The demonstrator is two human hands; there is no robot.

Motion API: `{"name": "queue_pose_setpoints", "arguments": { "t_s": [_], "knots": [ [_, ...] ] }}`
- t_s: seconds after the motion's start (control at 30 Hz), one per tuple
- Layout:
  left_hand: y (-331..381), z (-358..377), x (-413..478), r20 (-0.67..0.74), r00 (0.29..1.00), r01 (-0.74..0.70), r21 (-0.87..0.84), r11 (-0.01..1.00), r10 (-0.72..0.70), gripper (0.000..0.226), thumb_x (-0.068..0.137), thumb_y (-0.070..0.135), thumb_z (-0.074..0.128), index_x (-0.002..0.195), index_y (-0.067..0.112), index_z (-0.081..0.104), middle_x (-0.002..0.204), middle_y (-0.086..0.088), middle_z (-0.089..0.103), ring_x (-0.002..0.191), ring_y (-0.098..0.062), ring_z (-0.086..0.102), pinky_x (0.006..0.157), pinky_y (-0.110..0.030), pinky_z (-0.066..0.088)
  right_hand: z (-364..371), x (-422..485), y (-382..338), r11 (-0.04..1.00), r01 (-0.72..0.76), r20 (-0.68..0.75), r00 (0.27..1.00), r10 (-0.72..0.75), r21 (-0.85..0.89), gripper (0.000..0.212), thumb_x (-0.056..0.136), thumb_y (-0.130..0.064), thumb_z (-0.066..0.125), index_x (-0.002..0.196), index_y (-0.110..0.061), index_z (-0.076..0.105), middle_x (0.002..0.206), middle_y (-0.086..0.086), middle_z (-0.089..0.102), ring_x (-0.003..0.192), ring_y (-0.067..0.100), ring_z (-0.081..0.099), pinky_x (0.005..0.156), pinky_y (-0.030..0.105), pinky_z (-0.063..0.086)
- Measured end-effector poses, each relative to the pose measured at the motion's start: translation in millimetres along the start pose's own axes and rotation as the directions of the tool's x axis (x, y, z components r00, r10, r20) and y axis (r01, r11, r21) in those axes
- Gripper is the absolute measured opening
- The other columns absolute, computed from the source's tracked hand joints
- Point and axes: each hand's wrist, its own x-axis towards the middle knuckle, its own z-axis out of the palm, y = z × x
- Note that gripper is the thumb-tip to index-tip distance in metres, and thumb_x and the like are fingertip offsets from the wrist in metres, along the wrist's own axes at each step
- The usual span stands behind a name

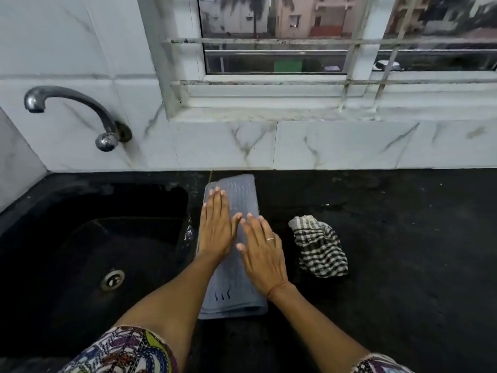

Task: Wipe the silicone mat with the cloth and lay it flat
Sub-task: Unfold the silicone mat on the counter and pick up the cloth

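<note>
A black stone counter (390, 265) runs under the window (274, 36), dull and faintly speckled, with a damp patch on it below the sill. Left of the window a black sink (94, 251) is sunk into the same counter, its metal drain (112, 279) near the bottom. A curved chrome tap (72, 103) comes out of the wall left of the window, its spout reaching over the sink. The wall (336, 146) is white marble-look tile with grey veins. White-painted bars (349, 44) cross the window, chipped in places. Through the window stand pinkish buildings (309, 14) in flat grey daylight.
</note>
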Motion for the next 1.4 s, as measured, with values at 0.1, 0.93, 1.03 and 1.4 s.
{"name": "queue_pose_setpoints", "arguments": {
  "t_s": [0.1, 0.93, 1.03, 1.4],
  "knots": [
    [-5.9, 5.3, -3.7, 0.113, 0.975, 0.201, -0.075, 0.977, -0.192, 0.057, 0.096, 0.039, 0.026, 0.138, 0.000, 0.023, 0.150, -0.019, 0.025, 0.141, -0.029, 0.016, 0.115, -0.040, 0.016, 2.0, -12.9, -5.2, 0.997, 0.076, 0.009, 0.997, -0.076, -0.010, 0.052, 0.088, -0.051, 0.033, 0.123, -0.019, 0.053, 0.124, -0.001, 0.065, 0.114, 0.016, 0.061, 0.077, 0.030, 0.056],
    [33.3, -4.0, 49.4, 0.508, 0.803, 0.595, -0.709, 0.378, -0.311, 0.019, 0.087, 0.005, 0.045, 0.069, 0.012, 0.047, 0.054, -0.006, 0.046, 0.028, -0.006, 0.045, 0.030, -0.015, 0.036, -38.6, -50.4, 6.6, 0.578, -0.287, -0.011, 0.890, 0.456, 0.764, 0.015, 0.081, -0.021, 0.052, 0.090, -0.031, 0.045, 0.062, -0.014, 0.051, 0.055, 0.003, 0.053, 0.049, 0.011, 0.035],
    [69.0, -0.7, 55.2, 0.521, 0.821, 0.571, -0.727, 0.381, -0.236, 0.006, 0.088, 0.004, 0.046, 0.091, 0.005, 0.052, 0.058, -0.007, 0.049, 0.026, -0.003, 0.048, 0.030, -0.015, 0.042, -46.5, -54.2, 18.2, 0.408, -0.353, 0.019, 0.775, 0.631, 0.842, 0.036, 0.089, 0.002, 0.051, 0.101, -0.033, 0.046, 0.077, -0.007, 0.063, 0.063, 0.012, 0.058, 0.059, 0.013, 0.046],
    [122.4, 52.3, 35.0, 0.643, 0.747, 0.620, -0.584, 0.525, -0.167, 0.037, 0.094, 0.021, 0.044, 0.131, 0.013, 0.042, 0.100, -0.013, 0.061, 0.058, -0.014, 0.053, 0.054, -0.028, 0.052, -66.2, -85.6, 108.9, 0.606, -0.596, 0.172, 0.773, 0.611, 0.527, 0.033, 0.080, -0.012, 0.049, 0.104, -0.008, 0.071, 0.109, 0.003, 0.059, 0.109, 0.031, 0.051, 0.090, 0.028, 0.044]
  ]
}}
